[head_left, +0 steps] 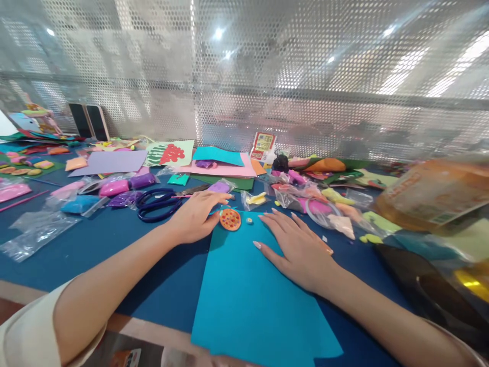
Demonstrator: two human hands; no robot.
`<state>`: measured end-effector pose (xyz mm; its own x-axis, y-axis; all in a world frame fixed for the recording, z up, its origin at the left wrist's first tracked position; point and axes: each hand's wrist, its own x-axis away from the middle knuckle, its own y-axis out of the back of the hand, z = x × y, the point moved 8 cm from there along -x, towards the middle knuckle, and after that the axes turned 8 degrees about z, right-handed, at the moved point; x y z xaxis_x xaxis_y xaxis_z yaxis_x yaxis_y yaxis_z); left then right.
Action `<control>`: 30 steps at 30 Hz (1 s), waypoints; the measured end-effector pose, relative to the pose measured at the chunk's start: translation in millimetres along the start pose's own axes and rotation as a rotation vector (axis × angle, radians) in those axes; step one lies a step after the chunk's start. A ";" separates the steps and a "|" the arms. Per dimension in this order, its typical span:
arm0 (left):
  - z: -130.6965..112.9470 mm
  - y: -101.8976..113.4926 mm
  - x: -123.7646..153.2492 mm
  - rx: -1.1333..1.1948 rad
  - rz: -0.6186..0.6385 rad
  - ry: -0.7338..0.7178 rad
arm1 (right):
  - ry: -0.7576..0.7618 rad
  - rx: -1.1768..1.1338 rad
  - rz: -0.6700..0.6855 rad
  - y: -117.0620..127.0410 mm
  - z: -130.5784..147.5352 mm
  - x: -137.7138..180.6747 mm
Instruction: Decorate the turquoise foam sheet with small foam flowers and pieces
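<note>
A sheet of bright blue paper (252, 295) lies before me, its near end passing over the table's front edge. Close to its far edge sits a round orange clay disc (230, 219) dotted with red and other colours, like a small pizza. Just right of the disc is a tiny pale round piece (249, 221). My left hand (196, 216) is open by the paper's far left corner, its thumb tip beside the disc. Spread over the paper's right side, my right hand (296, 247) is open with its fingertips near the far edge. Neither hand visibly holds anything.
Dark blue scissors (158, 205) lie left of my left hand. Bagged clay packs, such as a pink one (113, 188), and coloured papers line the back. An orange package (435, 193) and a dark object (424, 285) stand right. A perforated metal screen (244, 76) rises behind.
</note>
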<state>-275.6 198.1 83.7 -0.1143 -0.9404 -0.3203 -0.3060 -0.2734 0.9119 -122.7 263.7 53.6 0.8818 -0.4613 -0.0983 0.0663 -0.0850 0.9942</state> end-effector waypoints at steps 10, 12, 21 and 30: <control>3.3 5.3 2.0 -0.036 0.007 0.052 | 0.057 -0.069 -0.078 6.7 5.0 2.7; 3.9 -3.9 2.0 -0.032 0.097 0.047 | 0.073 -0.083 -0.059 5.8 6.7 2.5; 2.4 -28.7 1.4 -0.009 0.223 0.021 | 0.179 -0.101 -0.036 6.5 20.6 5.2; 0.2 -30.7 -0.1 0.005 0.219 -0.020 | 0.117 -0.042 -0.166 16.1 -14.6 -8.8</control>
<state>-266.4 206.7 55.6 -0.1971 -0.9731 -0.1196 -0.2765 -0.0619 0.9590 -122.6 279.3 71.1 0.9053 -0.3382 -0.2571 0.2322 -0.1130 0.9661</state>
